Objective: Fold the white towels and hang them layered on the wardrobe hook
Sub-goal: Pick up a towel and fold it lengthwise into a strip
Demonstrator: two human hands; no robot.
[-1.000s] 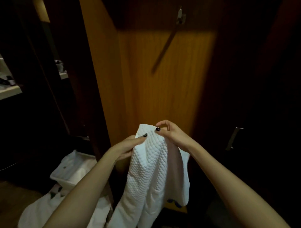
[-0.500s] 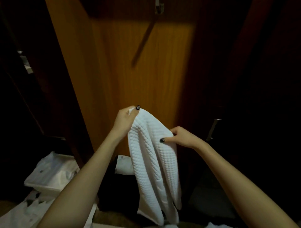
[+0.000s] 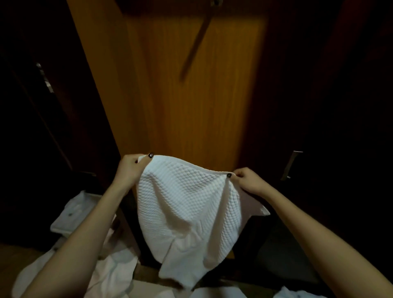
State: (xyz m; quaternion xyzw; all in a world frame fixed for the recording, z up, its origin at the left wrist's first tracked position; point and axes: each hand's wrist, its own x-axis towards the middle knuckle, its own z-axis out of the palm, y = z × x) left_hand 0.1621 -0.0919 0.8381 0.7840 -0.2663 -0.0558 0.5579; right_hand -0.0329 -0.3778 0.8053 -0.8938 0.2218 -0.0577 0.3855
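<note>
A white towel (image 3: 187,204) hangs stretched between two hands before the wooden wardrobe panel (image 3: 191,95) — the left hand (image 3: 129,170) pinching its upper corner, the right hand (image 3: 247,180) pinching the top edge, slightly lower. Half a second earlier the hands were closer, the towel bunched. One towel is held, one hook (image 3: 214,3) sits above — more white cloth (image 3: 112,274) lies on the floor, uncountable.

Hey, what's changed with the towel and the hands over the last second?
The left-hand grip and right-hand grip drew apart, spreading the bunched white towel open along its top edge. Both still pinch it; the hook above stays bare.
</note>
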